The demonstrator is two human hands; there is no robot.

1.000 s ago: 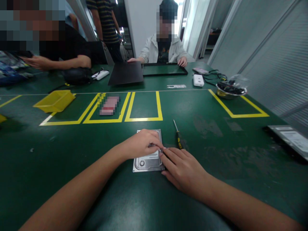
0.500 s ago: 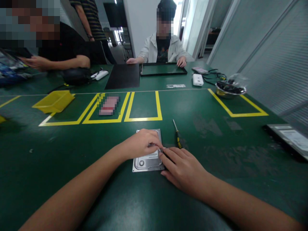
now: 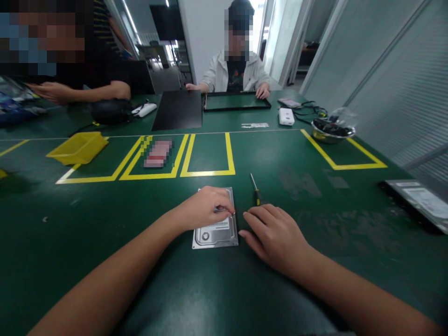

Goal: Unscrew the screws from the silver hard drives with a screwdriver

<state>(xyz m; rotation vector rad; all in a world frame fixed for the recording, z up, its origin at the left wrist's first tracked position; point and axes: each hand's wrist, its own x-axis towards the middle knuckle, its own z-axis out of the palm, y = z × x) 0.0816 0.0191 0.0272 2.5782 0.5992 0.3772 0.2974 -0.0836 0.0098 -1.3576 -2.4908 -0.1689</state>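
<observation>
A silver hard drive (image 3: 215,233) lies flat on the green table (image 3: 140,280) in front of me. My left hand (image 3: 206,207) rests on top of it, fingers curled and pressed on its right edge. My right hand (image 3: 275,233) lies on the table just right of the drive, fingers stretched out and holding nothing. A small screwdriver (image 3: 255,190) with a black and yellow handle lies just beyond my right hand's fingertips.
Yellow taped boxes (image 3: 206,156) mark the table beyond the drive. A yellow tray (image 3: 79,147) sits at left, a metal bowl (image 3: 332,130) at right, a flat packaged item (image 3: 416,200) at the right edge. Two other people sit across, with a black panel (image 3: 178,109) and a frame (image 3: 236,101).
My right hand has drawn away from the drive's right edge and now lies flat on the table beside it. My left hand stays on the drive.
</observation>
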